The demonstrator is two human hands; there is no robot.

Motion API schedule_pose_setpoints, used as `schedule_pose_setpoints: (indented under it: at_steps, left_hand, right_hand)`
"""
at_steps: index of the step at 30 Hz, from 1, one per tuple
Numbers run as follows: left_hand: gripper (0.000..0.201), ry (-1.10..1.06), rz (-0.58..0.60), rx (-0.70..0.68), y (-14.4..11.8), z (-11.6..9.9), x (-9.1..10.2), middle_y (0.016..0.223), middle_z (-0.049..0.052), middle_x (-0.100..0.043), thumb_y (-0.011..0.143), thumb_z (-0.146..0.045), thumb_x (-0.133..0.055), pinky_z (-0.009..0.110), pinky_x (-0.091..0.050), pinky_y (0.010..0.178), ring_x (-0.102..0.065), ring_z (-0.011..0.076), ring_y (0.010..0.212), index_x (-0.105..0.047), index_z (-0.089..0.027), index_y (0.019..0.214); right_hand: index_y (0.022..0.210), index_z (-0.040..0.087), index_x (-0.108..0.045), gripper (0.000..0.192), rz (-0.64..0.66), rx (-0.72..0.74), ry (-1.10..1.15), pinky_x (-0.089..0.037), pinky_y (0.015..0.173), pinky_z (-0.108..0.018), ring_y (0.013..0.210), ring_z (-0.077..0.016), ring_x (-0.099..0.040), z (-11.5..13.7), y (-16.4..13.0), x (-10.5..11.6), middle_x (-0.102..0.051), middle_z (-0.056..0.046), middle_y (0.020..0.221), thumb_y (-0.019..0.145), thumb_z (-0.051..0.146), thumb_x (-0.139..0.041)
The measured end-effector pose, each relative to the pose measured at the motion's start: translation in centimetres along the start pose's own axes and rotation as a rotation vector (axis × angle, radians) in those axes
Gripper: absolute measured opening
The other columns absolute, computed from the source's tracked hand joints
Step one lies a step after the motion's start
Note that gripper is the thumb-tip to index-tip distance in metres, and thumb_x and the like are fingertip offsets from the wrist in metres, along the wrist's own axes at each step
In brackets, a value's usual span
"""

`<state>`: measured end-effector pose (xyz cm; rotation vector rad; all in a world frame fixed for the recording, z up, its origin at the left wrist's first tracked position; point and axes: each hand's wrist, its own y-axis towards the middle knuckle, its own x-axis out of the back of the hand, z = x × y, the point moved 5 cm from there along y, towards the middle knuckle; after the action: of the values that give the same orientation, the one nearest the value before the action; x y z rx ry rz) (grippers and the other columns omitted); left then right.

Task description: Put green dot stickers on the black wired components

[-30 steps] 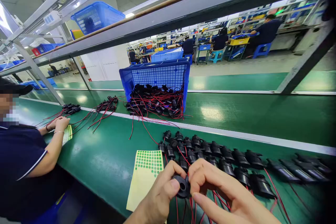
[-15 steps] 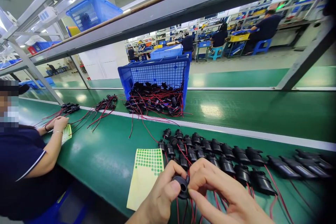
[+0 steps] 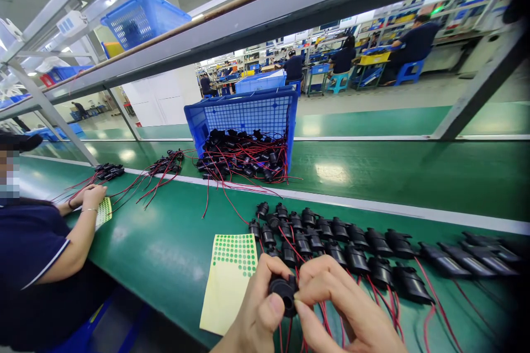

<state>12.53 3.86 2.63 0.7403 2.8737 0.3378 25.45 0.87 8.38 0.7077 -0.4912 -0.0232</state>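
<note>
My left hand (image 3: 259,303) is closed around a black buzzer-like cylinder (image 3: 282,290), its end face with a round hole turned up toward me. Thumb and fingertips of my right hand (image 3: 335,298) pinch at the cylinder's right edge; whether a small sticker is between them is hidden. Just left of my hands lies a pale yellow sheet (image 3: 226,298) with rows of green dot stickers (image 3: 234,248) on its upper part. Behind and right of my hands, several similar black cylinders (image 3: 356,258) with red and dark wires stand in rows on the green bench.
A blue crate (image 3: 293,121) tipped on its side spills more wired black parts (image 3: 248,157) toward me. Small piles (image 3: 165,162) lie left of it. At left a co-worker (image 3: 37,242) sits with both hands over another dot sheet (image 3: 103,212). A metal shelf rail (image 3: 248,16) crosses above.
The black cylinder has tilted slightly in my fingers, so its hole faces a little lower. Both hands stay close together on it. The whole view has shifted slightly.
</note>
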Motion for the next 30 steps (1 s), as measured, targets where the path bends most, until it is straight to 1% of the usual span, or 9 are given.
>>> schedule_pose_setpoints:
  at_steps: [7,9,12,15,18,22,24,26,30]
  left_hand:
    - [0.043,-0.118,0.076,-0.196,0.4,0.0,-0.8,0.089,0.001,-0.047,0.095,-0.063,-0.046,0.033,-0.037,0.076,-0.046,0.0168,0.08,-0.05,-0.02,0.098]
    - [0.046,-0.14,0.1,-0.161,0.6,0.3,-0.9,0.088,0.002,-0.048,0.093,-0.065,-0.048,0.032,-0.037,0.074,-0.046,0.016,0.078,-0.051,-0.019,0.094]
    - [0.05,-0.16,0.031,-0.061,0.8,1.1,-0.5,0.087,0.003,-0.052,0.092,-0.067,-0.048,0.032,-0.039,0.075,-0.047,0.0169,0.079,-0.052,-0.017,0.09]
    - [0.051,-0.229,-0.017,-0.024,1.0,1.6,0.0,0.082,0.003,-0.054,0.092,-0.067,-0.047,0.031,-0.04,0.073,-0.048,0.0165,0.075,-0.052,-0.017,0.087]
    - [0.05,-0.295,-0.019,-0.002,1.2,2.0,0.3,0.076,0.002,-0.054,0.094,-0.065,-0.045,0.029,-0.038,0.067,-0.047,0.0145,0.067,-0.051,-0.017,0.085]
    - [0.044,-0.406,0.003,0.063,1.4,2.5,0.1,0.078,0.0,-0.046,0.095,-0.06,-0.046,0.026,-0.034,0.06,-0.042,0.0126,0.065,-0.052,-0.017,0.086]
    - [0.043,-0.441,-0.009,0.092,1.4,2.3,0.1,0.082,0.0,-0.042,0.093,-0.059,-0.05,0.026,-0.036,0.065,-0.041,0.0138,0.071,-0.052,-0.017,0.084]
    - [0.043,-0.445,0.011,0.095,1.2,1.7,0.2,0.085,0.001,-0.045,0.093,-0.059,-0.05,0.029,-0.038,0.075,-0.043,0.0162,0.079,-0.053,-0.017,0.086]
    - [0.045,-0.325,0.102,0.079,0.6,0.3,0.5,0.104,0.007,-0.056,0.093,-0.055,-0.053,0.038,-0.036,0.094,-0.051,0.0239,0.101,-0.055,-0.015,0.115]
  right_hand:
    - [0.097,0.031,-0.05,0.015,-0.071,-0.194,0.235,-0.05,0.068,-0.022,0.077,-0.0146,-0.056,-0.9,-1.2,-1.2,-0.052,0.004,0.089,0.093,0.017,-0.053]
    - [0.099,0.032,-0.052,0.013,-0.058,-0.283,0.316,-0.049,0.069,-0.022,0.077,-0.0151,-0.054,-1.4,-1.5,-1.7,-0.052,0.004,0.089,0.093,0.02,-0.054]
    - [0.095,0.029,-0.056,0.006,-0.031,-0.482,0.455,-0.047,0.072,-0.024,0.078,-0.016,-0.051,-2.6,-1.6,-2.3,-0.051,0.003,0.086,0.089,0.028,-0.058]
    - [0.098,0.027,-0.057,0.015,0.068,-0.597,0.554,-0.048,0.075,-0.027,0.081,-0.017,-0.052,-3.4,-1.5,-2.7,-0.053,0.003,0.086,0.085,0.034,-0.06]
    - [0.107,0.026,-0.057,0.021,0.16,-0.496,0.481,-0.052,0.078,-0.03,0.087,-0.0183,-0.058,-3.3,-1.0,-2.4,-0.057,0.0,0.093,0.086,0.029,-0.058]
    - [0.122,0.03,-0.058,0.048,0.214,-0.182,0.184,-0.056,0.091,-0.031,0.105,-0.0195,-0.063,-1.8,-0.1,-1.7,-0.059,-0.004,0.113,0.079,0.009,-0.06]
    - [0.124,0.032,-0.06,0.054,0.237,-0.08,0.076,-0.059,0.085,-0.027,0.107,-0.0188,-0.064,-1.4,0.3,-1.5,-0.059,-0.004,0.114,0.078,0.004,-0.062]
    - [0.119,0.032,-0.063,0.047,0.226,0.009,0.007,-0.06,0.072,-0.022,0.096,-0.0172,-0.067,-1.3,0.7,-1.3,-0.061,-0.004,0.108,0.08,0.006,-0.067]
    - [0.124,0.028,-0.063,0.039,0.095,0.177,-0.148,-0.06,0.069,-0.027,0.085,-0.0181,-0.068,-2.1,0.6,-0.8,-0.065,-0.004,0.097,0.087,0.02,-0.074]
